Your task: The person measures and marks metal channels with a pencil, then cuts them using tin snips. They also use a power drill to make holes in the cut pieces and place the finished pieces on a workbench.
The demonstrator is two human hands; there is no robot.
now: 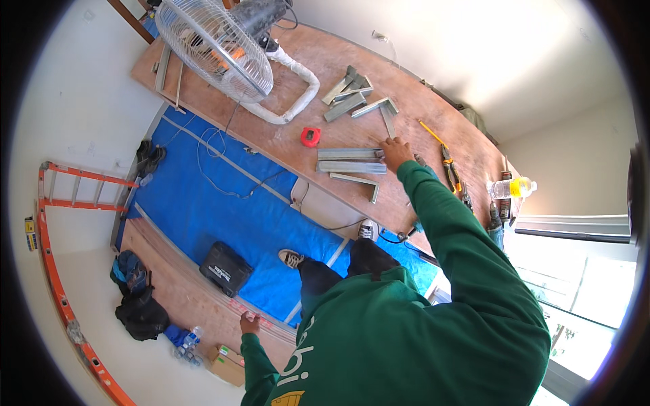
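My right hand (396, 154) reaches over the wooden workbench (284, 139), its fingers slightly spread beside the right ends of two straight metal channels (351, 160). The fingertips are close to the lower leg of an L-shaped metal bracket (388, 122); whether they touch it is unclear. Below the channels lies another bent metal piece (359, 181), and several short channel pieces (348, 95) are heaped farther back. My left hand (250, 323) hangs low at my left side, away from the bench, fingers curled around something small and pale that I cannot make out.
A large fan (223, 51) stands at the bench's left. A red tape measure (311, 137), pliers (449, 168), a power drill (496, 227) and a bottle (508, 188) lie around. Blue sheeting (203, 183) covers the floor, with a black tool case (226, 268) and cables; an orange ladder (54, 284) leans left.
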